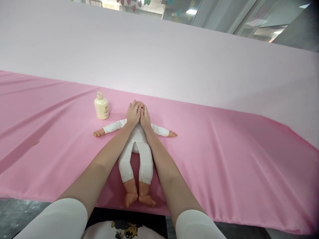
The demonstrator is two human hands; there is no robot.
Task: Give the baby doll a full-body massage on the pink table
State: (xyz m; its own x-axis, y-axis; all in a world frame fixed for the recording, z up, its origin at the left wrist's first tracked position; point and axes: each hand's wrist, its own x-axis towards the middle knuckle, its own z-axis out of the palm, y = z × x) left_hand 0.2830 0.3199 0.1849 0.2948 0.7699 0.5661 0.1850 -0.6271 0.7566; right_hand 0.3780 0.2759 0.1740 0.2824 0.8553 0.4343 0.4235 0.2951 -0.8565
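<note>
A baby doll (139,135) with a white cloth body lies on its back, feet toward me and arms spread wide. My left hand (133,113) rests on the left side of its face, and my right hand (145,117) covers the right side. The fingers of both hands lie flat and point away from me, with the hands nearly touching in the middle. Most of the doll's face is hidden under them; the forehead and a bit of the mouth area show between. A cream pump bottle (101,107) stands upright beyond the doll's left-hand side.
Pink cloth (199,159) with several folds covers the table and hangs over its front edge. Behind it rises a plain white panel (159,59). Above the panel, glass and ceiling lights (191,12) show.
</note>
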